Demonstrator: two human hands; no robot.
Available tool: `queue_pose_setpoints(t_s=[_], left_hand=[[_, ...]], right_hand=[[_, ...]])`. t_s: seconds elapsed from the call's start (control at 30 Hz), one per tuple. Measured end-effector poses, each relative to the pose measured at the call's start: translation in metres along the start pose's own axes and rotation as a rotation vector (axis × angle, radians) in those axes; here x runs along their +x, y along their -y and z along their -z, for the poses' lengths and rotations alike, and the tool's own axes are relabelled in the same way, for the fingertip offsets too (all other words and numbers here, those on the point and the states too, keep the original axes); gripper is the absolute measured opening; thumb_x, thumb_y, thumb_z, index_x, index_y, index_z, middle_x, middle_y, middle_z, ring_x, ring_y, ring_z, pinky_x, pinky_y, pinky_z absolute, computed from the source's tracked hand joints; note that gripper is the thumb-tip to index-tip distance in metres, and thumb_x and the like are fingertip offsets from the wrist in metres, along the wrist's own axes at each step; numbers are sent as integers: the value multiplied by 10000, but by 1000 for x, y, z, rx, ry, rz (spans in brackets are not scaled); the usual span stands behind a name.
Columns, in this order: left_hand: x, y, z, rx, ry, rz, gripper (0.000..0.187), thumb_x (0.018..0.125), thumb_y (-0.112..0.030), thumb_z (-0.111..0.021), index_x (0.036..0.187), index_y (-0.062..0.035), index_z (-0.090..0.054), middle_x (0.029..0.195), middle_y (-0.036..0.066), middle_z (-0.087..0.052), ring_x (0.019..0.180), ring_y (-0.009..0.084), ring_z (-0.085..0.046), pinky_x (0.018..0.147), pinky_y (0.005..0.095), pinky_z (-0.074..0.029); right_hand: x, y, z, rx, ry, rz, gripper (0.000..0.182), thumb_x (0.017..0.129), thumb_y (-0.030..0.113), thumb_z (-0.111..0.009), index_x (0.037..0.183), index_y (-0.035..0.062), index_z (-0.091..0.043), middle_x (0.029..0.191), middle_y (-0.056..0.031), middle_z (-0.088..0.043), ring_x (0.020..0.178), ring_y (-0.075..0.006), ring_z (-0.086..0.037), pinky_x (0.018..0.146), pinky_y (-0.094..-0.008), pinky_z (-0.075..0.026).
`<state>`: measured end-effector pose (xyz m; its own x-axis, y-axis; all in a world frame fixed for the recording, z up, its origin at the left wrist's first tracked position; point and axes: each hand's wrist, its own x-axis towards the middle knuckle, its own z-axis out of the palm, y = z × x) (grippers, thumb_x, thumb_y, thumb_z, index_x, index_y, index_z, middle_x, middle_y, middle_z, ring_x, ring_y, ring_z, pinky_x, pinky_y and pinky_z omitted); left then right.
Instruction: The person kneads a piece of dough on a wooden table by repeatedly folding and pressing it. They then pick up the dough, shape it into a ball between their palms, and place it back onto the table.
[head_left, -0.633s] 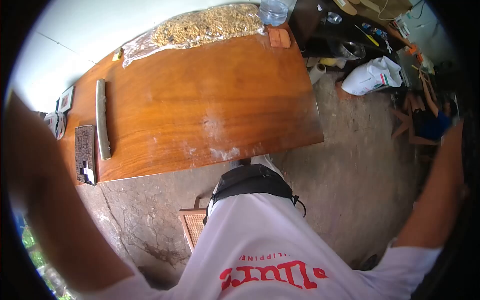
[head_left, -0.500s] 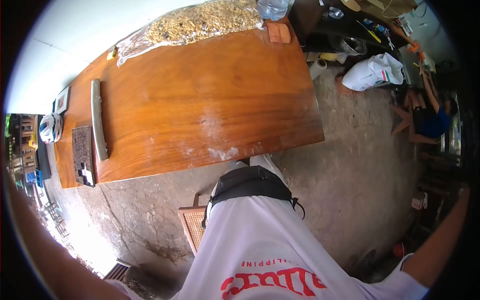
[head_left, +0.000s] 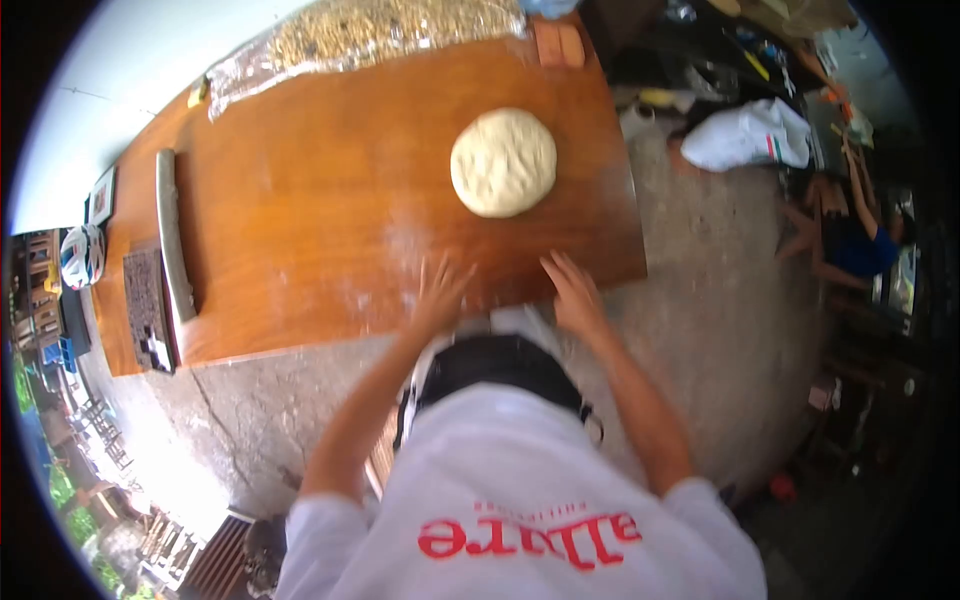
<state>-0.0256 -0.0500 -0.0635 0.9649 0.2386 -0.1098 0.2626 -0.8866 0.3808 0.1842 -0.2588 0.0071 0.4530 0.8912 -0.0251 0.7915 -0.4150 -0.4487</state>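
Observation:
A round, flattened slab of pale dough (head_left: 503,163) lies on the wooden table (head_left: 300,220), its top dimpled with finger marks. My left hand (head_left: 440,293) is at the table's near edge, fingers stretched out and apart, below and left of the dough. On the other side, my right hand (head_left: 574,290) reaches over the same edge with its fingers extended, below and right of the dough. Neither hand touches the dough, and both hold nothing. White flour smears mark the wood near my left hand.
A long rolling pin-like rod (head_left: 173,235) and a dark carved board (head_left: 148,308) lie at the table's left. Plastic-wrapped grainy material (head_left: 390,32) and an orange block (head_left: 559,45) line the far side. A white sack (head_left: 748,137) and another person (head_left: 850,240) are at right.
The dough slab now lies on the table, where bare wood was before. Both hands have come from the outer sides of the view to the table's near edge.

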Motion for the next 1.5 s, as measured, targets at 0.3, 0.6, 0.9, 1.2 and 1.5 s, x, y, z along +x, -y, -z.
queue_pose_setpoints(t_s=[0.3, 0.6, 0.9, 1.2, 1.5], left_hand=[[178, -3, 96, -268, -438, 47, 434, 957, -192, -570, 1375, -83, -538, 1384, 181, -519, 1346, 395, -428, 1162, 502, -312], [257, 32, 46, -126, -351, 264, 550, 1038, -340, -300, 1532, -105, -363, 1584, 127, -350, 1481, 328, -282, 1229, 467, -187], [282, 46, 65, -216, -345, 258, 549, 986, -299, -321, 1461, -62, -461, 1499, 167, -457, 1425, 377, -369, 1197, 489, -244], [290, 73, 81, -622, -206, 370, 677, 775, -324, -733, 1374, -84, -529, 1271, 165, -587, 1192, 361, -536, 989, 496, -436], [242, 41, 94, -852, -303, 192, 432, 836, -331, -686, 1146, -44, -593, 1091, 190, -662, 1065, 372, -598, 931, 457, -475]], right_hand=[[153, -23, 1, 130, -261, -66, 362, 841, 13, -598, 1201, 44, -624, 1220, -179, -632, 1140, -376, -584, 967, -452, -487], [260, -26, -43, -147, -136, -136, 565, 985, 285, -460, 1511, 88, -393, 1608, -175, -281, 1495, -375, -223, 1215, -537, -146], [297, -36, -28, -163, -169, -123, 529, 948, 346, -502, 1428, 125, -503, 1534, -157, -392, 1424, -391, -332, 1163, -587, -194], [329, -67, 20, 216, 31, -75, 561, 757, 284, -788, 1263, 130, -604, 1292, -109, -579, 1239, -329, -504, 1031, -504, -386], [257, -42, -10, 407, -59, 62, 574, 686, 142, -817, 1200, 47, -580, 1245, -181, -587, 1187, -381, -534, 1036, -476, -411]])
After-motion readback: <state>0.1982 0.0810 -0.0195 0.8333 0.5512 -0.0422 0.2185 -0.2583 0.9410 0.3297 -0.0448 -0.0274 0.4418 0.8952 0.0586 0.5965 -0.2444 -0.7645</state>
